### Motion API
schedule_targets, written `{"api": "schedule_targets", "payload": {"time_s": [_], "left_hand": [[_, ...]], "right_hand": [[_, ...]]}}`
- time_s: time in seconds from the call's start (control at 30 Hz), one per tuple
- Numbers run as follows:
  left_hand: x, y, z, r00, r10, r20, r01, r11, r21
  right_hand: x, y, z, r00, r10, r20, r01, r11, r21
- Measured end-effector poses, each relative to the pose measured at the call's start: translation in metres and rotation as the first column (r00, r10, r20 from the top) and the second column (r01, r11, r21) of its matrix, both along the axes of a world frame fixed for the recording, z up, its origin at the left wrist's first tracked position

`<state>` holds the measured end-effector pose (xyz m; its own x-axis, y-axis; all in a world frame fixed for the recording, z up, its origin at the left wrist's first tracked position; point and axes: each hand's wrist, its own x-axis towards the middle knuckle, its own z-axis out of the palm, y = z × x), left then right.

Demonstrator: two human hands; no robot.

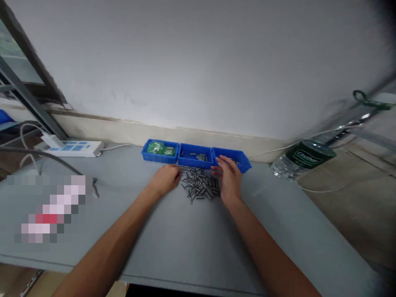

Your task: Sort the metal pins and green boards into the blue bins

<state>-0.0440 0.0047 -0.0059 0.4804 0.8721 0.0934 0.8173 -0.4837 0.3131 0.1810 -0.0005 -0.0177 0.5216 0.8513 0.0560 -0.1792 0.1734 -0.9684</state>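
A heap of small grey metal pins and cylinders (199,185) lies on the table between my hands. My left hand (168,176) rests at the heap's left edge, its fingers curled; whatever they may hold is hidden. My right hand (229,177) is over the heap's right side, fingers apart, with the fingertips by the front of the right blue bin (246,166). Some small metal pieces show inside that bin, partly covered by the hand. The middle blue bin (194,162) contains several short metal cylinders. Green packets lie in the left blue bin (159,158).
Along the wall, a white power strip (93,148) with a plug stands at the back left. A large clear bottle with a green label (309,154) leans at the back right, near a white cable. Keys (95,187) and a blurred-out object (51,210) lie on the left.
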Motion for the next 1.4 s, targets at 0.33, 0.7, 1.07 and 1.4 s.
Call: {"api": "schedule_targets", "payload": {"time_s": [0.33,0.7,1.07,1.4], "left_hand": [[-0.005,0.004,-0.001,0.986,-0.092,0.141,0.078,0.992,0.102],[0.001,0.000,0.005,0.870,-0.313,0.381,0.190,0.926,0.326],[0.000,0.009,-0.015,0.983,-0.045,0.180,0.002,0.973,0.230],[0.010,0.012,-0.023,1.000,0.022,-0.003,-0.021,0.980,0.196]], "right_hand": [[-0.011,-0.009,0.007,0.955,0.263,0.140,-0.261,0.965,-0.035],[-0.018,-0.017,0.008,0.777,0.626,0.069,-0.623,0.780,-0.058],[-0.004,-0.007,0.011,0.978,0.206,-0.039,-0.208,0.978,-0.034],[0.000,-0.003,0.009,0.996,0.077,-0.036,-0.078,0.996,-0.049]]}}
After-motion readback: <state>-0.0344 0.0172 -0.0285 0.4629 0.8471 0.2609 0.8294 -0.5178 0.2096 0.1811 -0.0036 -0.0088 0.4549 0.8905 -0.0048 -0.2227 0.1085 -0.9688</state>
